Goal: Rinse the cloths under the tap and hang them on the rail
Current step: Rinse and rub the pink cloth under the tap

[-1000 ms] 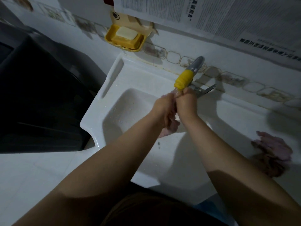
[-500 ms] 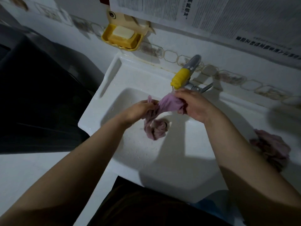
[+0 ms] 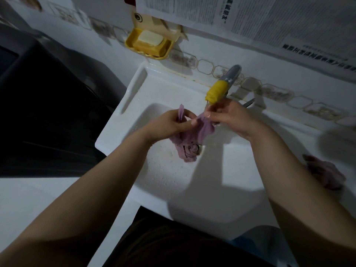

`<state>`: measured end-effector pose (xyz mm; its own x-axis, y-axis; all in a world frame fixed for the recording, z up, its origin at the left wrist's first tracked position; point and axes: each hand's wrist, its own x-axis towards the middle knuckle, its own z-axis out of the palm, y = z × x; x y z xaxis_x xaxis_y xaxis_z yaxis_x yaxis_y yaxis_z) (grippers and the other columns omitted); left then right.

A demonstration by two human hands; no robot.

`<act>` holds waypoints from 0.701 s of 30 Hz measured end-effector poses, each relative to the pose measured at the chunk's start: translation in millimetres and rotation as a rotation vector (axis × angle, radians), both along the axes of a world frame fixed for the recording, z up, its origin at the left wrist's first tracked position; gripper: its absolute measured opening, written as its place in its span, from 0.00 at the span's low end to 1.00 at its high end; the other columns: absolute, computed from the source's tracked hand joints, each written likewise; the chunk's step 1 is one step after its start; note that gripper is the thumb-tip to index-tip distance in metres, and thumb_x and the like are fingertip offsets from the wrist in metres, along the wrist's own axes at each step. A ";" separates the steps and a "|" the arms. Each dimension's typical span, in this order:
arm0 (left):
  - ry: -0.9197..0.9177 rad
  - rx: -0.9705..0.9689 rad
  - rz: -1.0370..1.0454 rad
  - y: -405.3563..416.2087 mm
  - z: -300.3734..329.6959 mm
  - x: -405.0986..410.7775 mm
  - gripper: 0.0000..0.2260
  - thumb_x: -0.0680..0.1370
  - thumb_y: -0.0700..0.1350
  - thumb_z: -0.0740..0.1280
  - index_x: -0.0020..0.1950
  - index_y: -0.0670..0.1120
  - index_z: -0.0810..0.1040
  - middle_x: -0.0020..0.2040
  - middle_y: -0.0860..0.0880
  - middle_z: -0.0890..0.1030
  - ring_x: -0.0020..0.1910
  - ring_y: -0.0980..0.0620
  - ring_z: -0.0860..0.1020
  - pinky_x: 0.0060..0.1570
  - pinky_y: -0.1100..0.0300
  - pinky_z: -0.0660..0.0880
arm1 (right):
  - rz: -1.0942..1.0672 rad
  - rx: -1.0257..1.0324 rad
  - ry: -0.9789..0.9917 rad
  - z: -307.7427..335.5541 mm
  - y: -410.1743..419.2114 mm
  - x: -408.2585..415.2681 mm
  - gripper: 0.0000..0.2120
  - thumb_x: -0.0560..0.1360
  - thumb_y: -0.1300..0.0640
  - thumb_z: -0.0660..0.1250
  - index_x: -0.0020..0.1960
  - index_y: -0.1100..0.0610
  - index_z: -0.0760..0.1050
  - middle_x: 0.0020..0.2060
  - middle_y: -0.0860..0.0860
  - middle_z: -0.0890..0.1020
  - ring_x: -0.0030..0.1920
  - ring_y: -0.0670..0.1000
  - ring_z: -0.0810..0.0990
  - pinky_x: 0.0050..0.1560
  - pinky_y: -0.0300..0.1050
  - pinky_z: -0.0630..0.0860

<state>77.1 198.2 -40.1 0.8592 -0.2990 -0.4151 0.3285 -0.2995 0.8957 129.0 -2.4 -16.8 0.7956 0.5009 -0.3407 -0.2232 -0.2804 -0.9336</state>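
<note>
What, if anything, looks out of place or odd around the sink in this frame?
Nothing looks spilled or broken. Both hands, left hand and right hand, hold the purple cloth under the yellow-tipped tap. Its lower end is bunched over the drain. A second cloth lies crumpled on the sink ledge, waiting.

Newspaper sheets (image 3: 269,18) taped on wall: dense print, bold Chinese-looking headlines, too blurry to read. Round dark logo on card (image 3: 138,17) above soap dish, unreadable too.
</note>
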 end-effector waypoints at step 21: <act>0.271 -0.348 0.868 -43.8 -14.6 9.4 0.09 0.77 0.49 0.64 0.43 0.44 0.78 0.39 0.45 0.83 0.41 0.48 0.81 0.40 0.59 0.77 | -0.491 0.113 0.063 -26.9 42.1 -28.7 0.16 0.76 0.53 0.66 0.30 0.54 0.74 0.26 0.49 0.75 0.28 0.45 0.73 0.31 0.37 0.69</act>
